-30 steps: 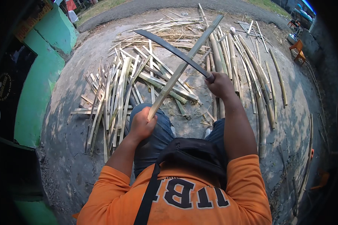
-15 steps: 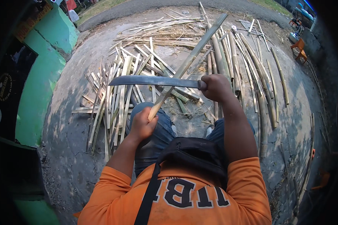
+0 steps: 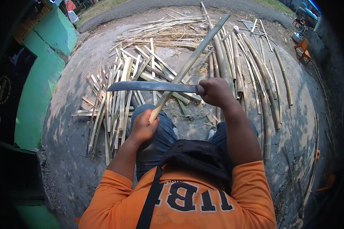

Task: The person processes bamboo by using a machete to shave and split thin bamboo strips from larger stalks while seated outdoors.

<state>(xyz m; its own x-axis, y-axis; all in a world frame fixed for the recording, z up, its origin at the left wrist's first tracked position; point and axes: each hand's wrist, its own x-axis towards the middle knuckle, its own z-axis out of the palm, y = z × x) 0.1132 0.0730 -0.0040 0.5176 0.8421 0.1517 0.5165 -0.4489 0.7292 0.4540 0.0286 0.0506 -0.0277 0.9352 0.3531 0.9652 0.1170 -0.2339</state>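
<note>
The left hand point(image 3: 142, 126) is closed around the near end of a long bamboo strip point(image 3: 191, 63), its grip wrapped tight just above the left knee, and the strip rises away from the person at a slant toward the upper right, its far end reaching out over the scattered pile. The right hand point(image 3: 215, 91) is clenched on the handle of a long machete point(image 3: 151, 86) — the dark blade lies nearly level, pointing to the person's left, and it crosses the strip just beyond the left hand; whether the edge bites into the bamboo or only rests against it cannot be told. The person sits with both knees in blue jeans point(image 3: 158, 133), wearing an orange shirt point(image 3: 179, 198) with a dark bag point(image 3: 197, 158) slung across the chest. On the bare concrete ground point(image 3: 65, 152) in front lie many split bamboo slats point(image 3: 112, 110) — a loose fan of short pieces to the left, longer whole bamboo poles point(image 3: 256, 65) to the right. A green wall point(image 3: 38, 84) stands at the left edge, and an orange chair point(image 3: 304, 47) sits far off at the upper right.
</note>
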